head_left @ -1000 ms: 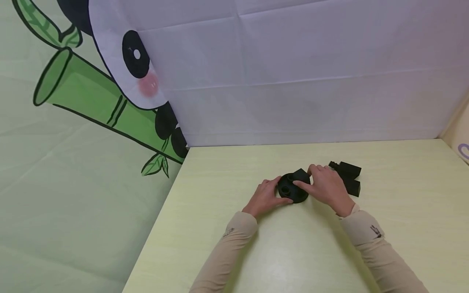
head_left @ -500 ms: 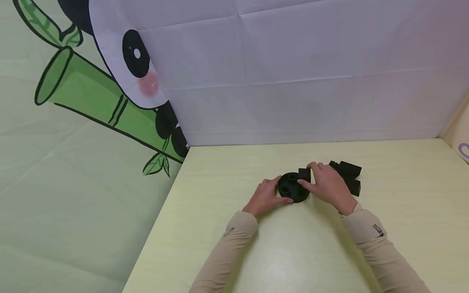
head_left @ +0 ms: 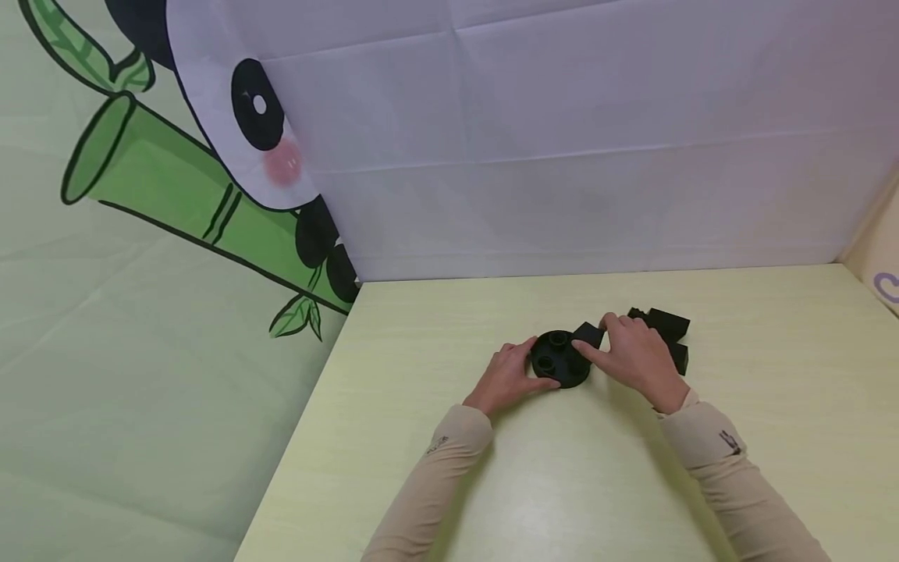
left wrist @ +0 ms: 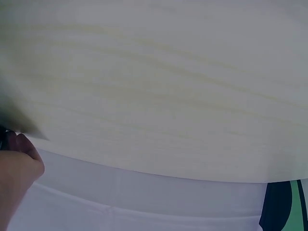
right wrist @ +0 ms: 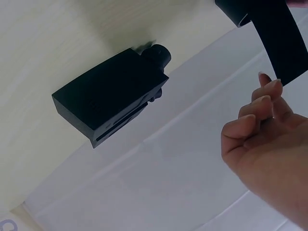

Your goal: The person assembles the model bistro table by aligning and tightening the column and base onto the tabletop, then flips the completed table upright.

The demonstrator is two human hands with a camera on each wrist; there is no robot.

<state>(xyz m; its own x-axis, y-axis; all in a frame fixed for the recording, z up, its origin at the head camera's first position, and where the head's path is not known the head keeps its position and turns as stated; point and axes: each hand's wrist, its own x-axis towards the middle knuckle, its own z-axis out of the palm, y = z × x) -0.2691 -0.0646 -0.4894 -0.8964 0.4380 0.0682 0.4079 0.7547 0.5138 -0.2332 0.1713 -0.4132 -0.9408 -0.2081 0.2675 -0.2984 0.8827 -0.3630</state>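
In the head view my left hand (head_left: 509,378) grips the left side of a round black base (head_left: 562,373), thumb along the near rim and fingers at the far rim. The base lies on the table with ring-shaped sockets on its top. My right hand (head_left: 635,357) pinches a black rectangular block (head_left: 588,335) between thumb and fingers at the base's right side. From the right wrist view, the block (right wrist: 280,41) stands out from the base with the fingertips at its end; its joint with the base is hidden. The left wrist view catches only part of a hand (left wrist: 19,168).
More black blocks (head_left: 669,325) lie just right of my right hand, partly behind it. Seen by the right wrist, one block (right wrist: 108,91) has a round peg at its end. A white cloth (head_left: 562,156) hangs behind the pale table (head_left: 562,484).
The block in my right hand has turned, first squared to view, now angled again, and shifted slightly right with the hand. My left hand and the base stay nearly in place.
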